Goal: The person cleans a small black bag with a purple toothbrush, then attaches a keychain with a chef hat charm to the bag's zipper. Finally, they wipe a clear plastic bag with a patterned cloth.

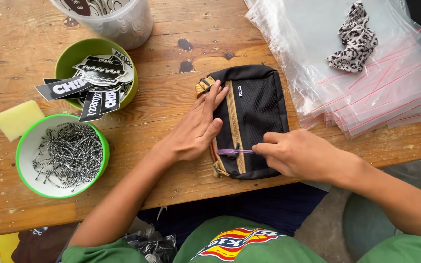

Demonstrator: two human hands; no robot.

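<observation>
A small black pouch (257,104) with tan zips and a mesh front lies on the wooden table (171,53). My left hand (196,129) rests flat on the pouch's left edge, fingers spread along the tan zip. My right hand (300,156) pinches the end of a purple cord pull (232,151) attached to a zip near the pouch's lower end, holding it stretched to the right.
A green-rimmed bowl (98,170) holds several black-and-white cords. A green bowl (66,56) behind it holds black-and-white stickers. A yellow sponge (18,119) lies at the left, a clear tub (118,22) at the back. A stack of clear zip bags (391,97) with a patterned cloth (356,41) sits right.
</observation>
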